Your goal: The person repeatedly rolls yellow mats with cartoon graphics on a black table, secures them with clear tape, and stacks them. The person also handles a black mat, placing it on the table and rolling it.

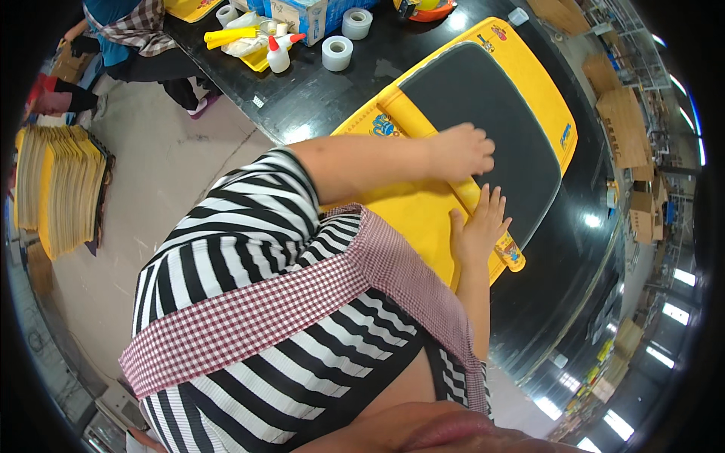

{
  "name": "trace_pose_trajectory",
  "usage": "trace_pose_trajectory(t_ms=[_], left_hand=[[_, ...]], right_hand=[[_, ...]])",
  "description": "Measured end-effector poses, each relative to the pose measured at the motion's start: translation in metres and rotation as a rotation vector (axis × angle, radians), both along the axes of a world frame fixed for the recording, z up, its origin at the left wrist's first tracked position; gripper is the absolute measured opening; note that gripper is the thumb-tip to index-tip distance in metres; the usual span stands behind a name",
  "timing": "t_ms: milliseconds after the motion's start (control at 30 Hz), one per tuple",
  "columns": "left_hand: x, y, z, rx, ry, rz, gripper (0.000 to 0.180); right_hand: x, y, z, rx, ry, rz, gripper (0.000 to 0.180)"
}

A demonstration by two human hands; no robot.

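Observation:
On the black table lies a yellow board with rounded corners (pixel 549 106), printed with small cartoon figures. A dark grey panel (pixel 491 98) covers its middle. Across the near part runs a yellow sheet (pixel 411 219), its far edge curled into a roll (pixel 411 113). My left hand (pixel 461 151) is closed, fingers curled, over the rolled edge and the dark panel; what lies under the fingers is hidden. Beside it, my right hand (pixel 483 226) rests with fingers stretched out on the rolled edge, near its right end.
Tape rolls (pixel 337 53), a white glue bottle with a red tip (pixel 278 57) and a yellow tray of tools (pixel 257 59) stand at the far left of the table. Stacked yellow boards (pixel 60 189) are on the floor at left. Another person (pixel 143 38) is nearby; cardboard boxes (pixel 623 124) stand at right.

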State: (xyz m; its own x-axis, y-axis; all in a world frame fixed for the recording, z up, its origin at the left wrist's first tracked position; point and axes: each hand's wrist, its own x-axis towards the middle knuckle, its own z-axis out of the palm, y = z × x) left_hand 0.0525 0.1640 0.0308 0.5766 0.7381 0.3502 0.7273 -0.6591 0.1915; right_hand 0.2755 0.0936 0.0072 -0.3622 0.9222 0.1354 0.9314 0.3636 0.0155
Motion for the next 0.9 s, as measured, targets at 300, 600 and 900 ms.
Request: trace_pose_trajectory(t_ms=[300,600,900], left_hand=[[0.012,0.035,-0.057,0.173,-0.091,0.083,0.061],[0.014,0.103,-0.004,-0.268,0.151,0.014,0.052],[-0.002,-0.018,0.004,-0.465,0.166,-0.04,0.056]], right_hand=[[0.025,0.148,-0.003,0.22,0.149,-0.018,0.034],[0.02,0.121,0.0,0.248,0.132,0.074,0.055],[0.021,0.014,0.012,-0.071,0.14,0.189,0.061]])
